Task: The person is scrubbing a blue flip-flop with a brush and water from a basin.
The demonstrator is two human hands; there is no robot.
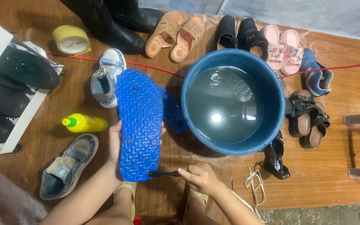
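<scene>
Brown floor, shoes scattered: left hand (115,143) clamped on blue flip-flop (140,121), sole up beside blue water basin (234,100); right hand (201,177) closed on black brush (163,173) touching its heel.

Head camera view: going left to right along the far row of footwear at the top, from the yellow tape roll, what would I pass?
Yellow tape roll → black boots → tan perforated slippers → black shoes → pink butterfly slides → blue sandal.
</scene>
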